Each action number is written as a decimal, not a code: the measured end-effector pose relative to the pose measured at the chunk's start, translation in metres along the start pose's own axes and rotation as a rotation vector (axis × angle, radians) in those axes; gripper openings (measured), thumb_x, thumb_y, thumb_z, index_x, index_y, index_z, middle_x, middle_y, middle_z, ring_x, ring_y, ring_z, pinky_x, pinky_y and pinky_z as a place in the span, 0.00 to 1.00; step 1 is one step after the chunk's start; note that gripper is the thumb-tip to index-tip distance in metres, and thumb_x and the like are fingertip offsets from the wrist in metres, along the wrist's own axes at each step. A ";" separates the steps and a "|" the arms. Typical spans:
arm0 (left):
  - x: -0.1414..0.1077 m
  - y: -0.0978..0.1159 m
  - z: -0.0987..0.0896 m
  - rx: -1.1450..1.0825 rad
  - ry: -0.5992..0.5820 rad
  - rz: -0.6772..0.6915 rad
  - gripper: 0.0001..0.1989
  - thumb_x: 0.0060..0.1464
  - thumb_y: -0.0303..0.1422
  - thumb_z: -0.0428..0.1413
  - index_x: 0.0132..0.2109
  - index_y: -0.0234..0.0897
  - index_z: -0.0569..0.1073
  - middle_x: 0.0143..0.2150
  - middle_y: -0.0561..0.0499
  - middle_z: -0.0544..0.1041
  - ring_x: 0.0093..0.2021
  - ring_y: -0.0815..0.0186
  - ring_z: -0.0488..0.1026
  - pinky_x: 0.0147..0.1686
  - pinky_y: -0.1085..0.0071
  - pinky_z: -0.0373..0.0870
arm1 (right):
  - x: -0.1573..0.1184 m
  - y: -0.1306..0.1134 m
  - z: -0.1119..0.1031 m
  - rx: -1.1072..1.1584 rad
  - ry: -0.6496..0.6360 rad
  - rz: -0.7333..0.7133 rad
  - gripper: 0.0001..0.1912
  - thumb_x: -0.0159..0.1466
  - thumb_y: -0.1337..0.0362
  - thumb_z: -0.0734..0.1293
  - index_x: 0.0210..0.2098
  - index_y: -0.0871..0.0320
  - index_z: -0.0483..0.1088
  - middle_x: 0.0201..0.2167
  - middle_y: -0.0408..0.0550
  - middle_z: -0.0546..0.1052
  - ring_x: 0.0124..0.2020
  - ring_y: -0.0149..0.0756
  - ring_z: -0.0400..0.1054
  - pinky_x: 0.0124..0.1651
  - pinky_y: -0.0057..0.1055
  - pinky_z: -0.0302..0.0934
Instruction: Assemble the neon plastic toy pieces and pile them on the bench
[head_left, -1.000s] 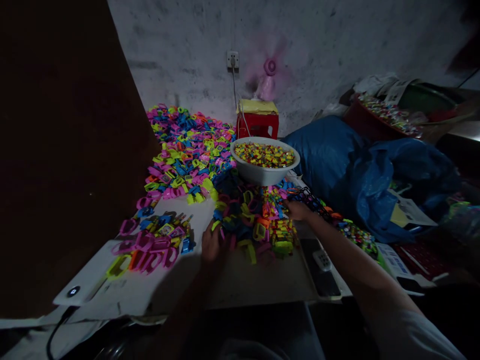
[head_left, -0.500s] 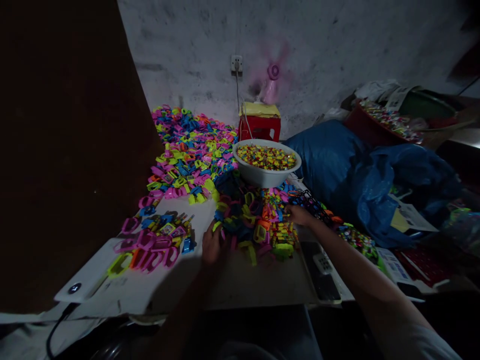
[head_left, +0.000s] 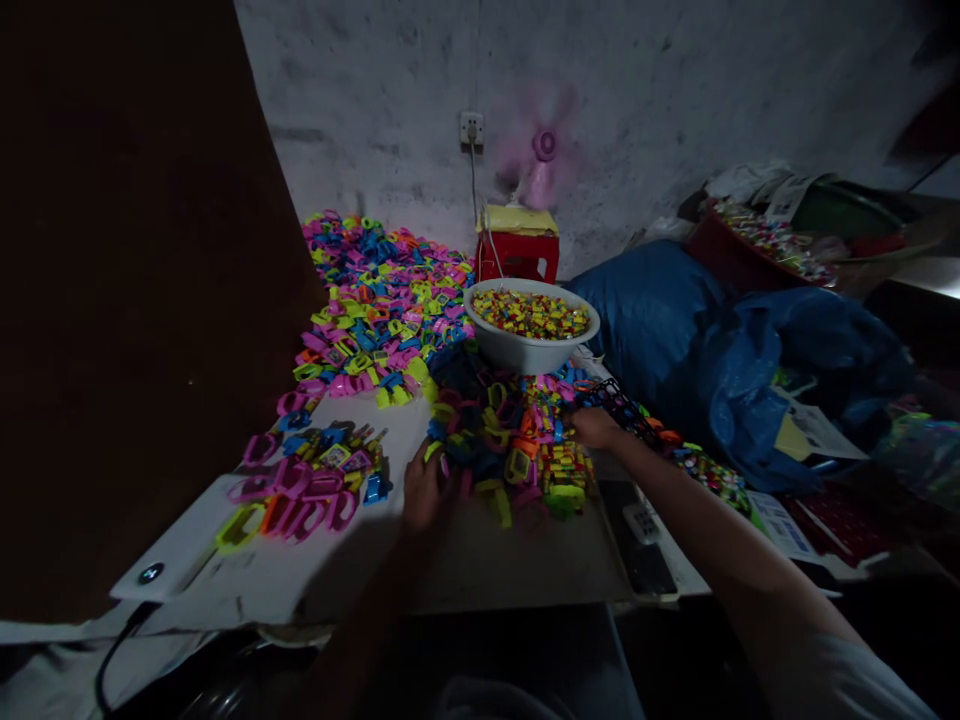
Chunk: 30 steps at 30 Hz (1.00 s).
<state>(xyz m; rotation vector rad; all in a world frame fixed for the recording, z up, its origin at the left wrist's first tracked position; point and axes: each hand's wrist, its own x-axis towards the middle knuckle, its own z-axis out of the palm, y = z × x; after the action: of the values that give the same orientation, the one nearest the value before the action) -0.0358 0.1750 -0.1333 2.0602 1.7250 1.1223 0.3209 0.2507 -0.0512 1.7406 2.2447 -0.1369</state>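
Observation:
A pile of small bright plastic frames [head_left: 499,440] in pink, yellow, blue and orange lies on a white board [head_left: 480,560] in front of me. My left hand [head_left: 424,490] rests at the pile's near left edge, fingers curled on the pieces; what it holds is too dark to tell. My right hand [head_left: 595,427] reaches to the pile's right side and touches the pieces beside a black perforated tray [head_left: 622,405]. A white bowl [head_left: 531,345] full of small yellow and red pieces stands just behind the pile.
A larger heap of coloured frames [head_left: 375,310] spreads at the back left. Finished-looking pieces [head_left: 307,480] lie in rows at left. Blue plastic bags [head_left: 720,350], a red stool [head_left: 517,255] with a pink fan [head_left: 541,160], and a remote [head_left: 641,535] are around.
Both hands stay at the pile, shifting only slightly; my right hand has edged a little along the pile's right side. The view has drifted slightly.

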 end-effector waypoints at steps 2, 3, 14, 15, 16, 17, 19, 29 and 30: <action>0.000 0.000 0.000 -0.001 -0.001 0.000 0.25 0.58 0.43 0.50 0.59 0.35 0.66 0.63 0.39 0.63 0.63 0.49 0.60 0.61 0.51 0.58 | -0.003 0.001 -0.007 -0.029 -0.023 -0.007 0.15 0.66 0.57 0.65 0.47 0.60 0.69 0.48 0.51 0.73 0.49 0.40 0.68 0.53 0.46 0.63; 0.001 0.000 0.000 -0.002 0.001 -0.002 0.25 0.58 0.43 0.50 0.59 0.35 0.67 0.63 0.39 0.63 0.63 0.49 0.60 0.61 0.51 0.59 | -0.004 0.002 -0.011 -0.035 -0.031 -0.006 0.15 0.66 0.57 0.65 0.47 0.61 0.70 0.48 0.51 0.73 0.49 0.41 0.68 0.53 0.46 0.63; 0.003 0.003 0.001 -0.054 0.035 -0.034 0.24 0.56 0.41 0.51 0.58 0.37 0.68 0.63 0.39 0.65 0.62 0.46 0.62 0.60 0.47 0.60 | -0.040 -0.007 0.013 0.333 0.108 -0.055 0.11 0.63 0.58 0.68 0.34 0.62 0.70 0.34 0.44 0.74 0.36 0.34 0.69 0.41 0.34 0.65; 0.003 0.004 0.000 -0.060 0.039 -0.036 0.24 0.56 0.41 0.52 0.57 0.38 0.69 0.62 0.40 0.65 0.61 0.46 0.62 0.59 0.47 0.61 | -0.043 -0.015 0.022 0.381 0.179 -0.056 0.09 0.62 0.60 0.68 0.34 0.61 0.70 0.35 0.45 0.74 0.37 0.34 0.68 0.43 0.35 0.64; 0.003 0.004 0.000 -0.066 0.043 -0.038 0.24 0.56 0.41 0.52 0.57 0.38 0.69 0.62 0.40 0.66 0.61 0.45 0.63 0.59 0.46 0.61 | -0.047 -0.024 0.030 0.430 0.251 -0.054 0.08 0.62 0.61 0.67 0.33 0.60 0.69 0.36 0.47 0.74 0.39 0.34 0.68 0.44 0.36 0.64; 0.002 0.005 0.001 -0.071 0.049 -0.041 0.24 0.56 0.41 0.53 0.57 0.38 0.69 0.62 0.39 0.66 0.61 0.45 0.62 0.59 0.46 0.61 | -0.050 -0.032 0.039 0.480 0.320 -0.050 0.06 0.62 0.62 0.66 0.33 0.60 0.69 0.37 0.47 0.74 0.40 0.35 0.67 0.45 0.36 0.63; 0.002 0.006 0.001 -0.085 0.054 -0.045 0.24 0.56 0.41 0.53 0.58 0.38 0.68 0.62 0.39 0.65 0.62 0.46 0.61 0.60 0.46 0.60 | -0.054 -0.050 0.053 0.580 0.435 -0.038 0.05 0.61 0.63 0.64 0.33 0.58 0.68 0.37 0.47 0.73 0.41 0.36 0.67 0.45 0.35 0.63; -0.002 0.010 -0.002 -0.148 0.021 -0.074 0.27 0.58 0.43 0.50 0.60 0.34 0.64 0.63 0.36 0.61 0.64 0.48 0.59 0.63 0.49 0.58 | -0.085 -0.115 0.075 0.877 0.700 0.054 0.11 0.64 0.55 0.60 0.33 0.55 0.67 0.36 0.48 0.75 0.42 0.41 0.69 0.47 0.36 0.62; -0.003 0.010 -0.001 -0.149 0.018 -0.075 0.27 0.58 0.43 0.51 0.60 0.35 0.64 0.63 0.37 0.61 0.64 0.48 0.59 0.63 0.49 0.57 | -0.089 -0.119 0.076 0.891 0.706 0.061 0.11 0.64 0.55 0.60 0.33 0.55 0.67 0.37 0.48 0.75 0.43 0.41 0.69 0.47 0.37 0.61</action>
<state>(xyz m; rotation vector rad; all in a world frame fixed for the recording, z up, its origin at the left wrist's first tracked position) -0.0290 0.1687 -0.1276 1.8874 1.6575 1.2111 0.2403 0.1174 -0.1101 2.6159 2.8659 -0.6966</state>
